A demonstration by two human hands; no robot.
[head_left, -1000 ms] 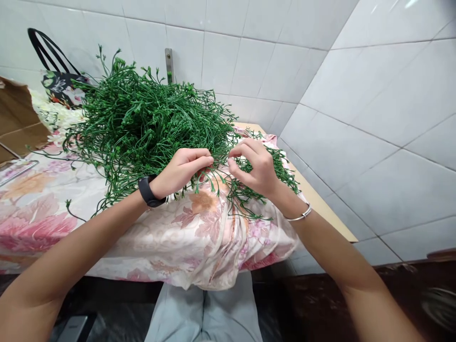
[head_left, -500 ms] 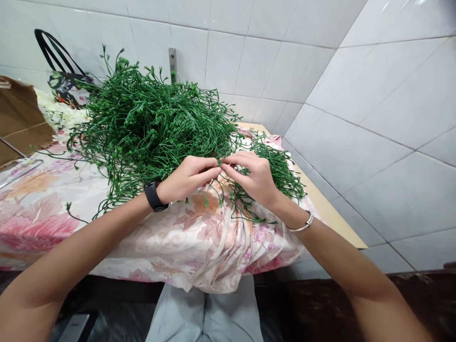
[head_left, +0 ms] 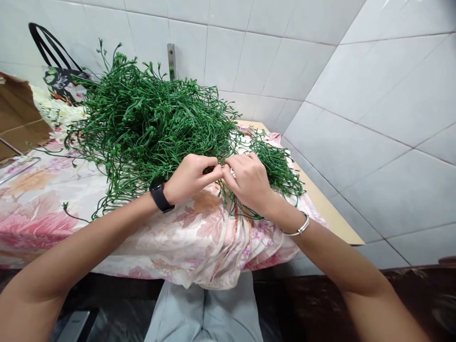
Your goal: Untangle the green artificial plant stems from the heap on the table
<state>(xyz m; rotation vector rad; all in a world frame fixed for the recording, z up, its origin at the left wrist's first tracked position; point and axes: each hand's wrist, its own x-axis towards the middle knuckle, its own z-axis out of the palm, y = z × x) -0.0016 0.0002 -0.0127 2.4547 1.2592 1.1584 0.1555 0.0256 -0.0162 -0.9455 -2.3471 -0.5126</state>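
A big tangled pile of green artificial sprigs (head_left: 149, 118) lies on a table covered with a pink floral cloth (head_left: 107, 228). My left hand (head_left: 190, 178), with a black band on its wrist, pinches thin green stems at the pile's near edge. My right hand (head_left: 249, 183), with a silver bangle on its wrist, is closed on the same stems, and its fingertips touch those of the left hand. A smaller bunch of sprigs (head_left: 278, 166) spreads out behind the right hand.
A dark floral bag with black handles (head_left: 59, 78) and white flowers (head_left: 53, 111) sit at the back left beside a brown cardboard box (head_left: 17, 116). White tiled walls close the back and right. The table's bare wooden edge (head_left: 327, 209) runs on the right.
My hands were a little apart a second ago. They have come together until the fingertips meet on the stems.
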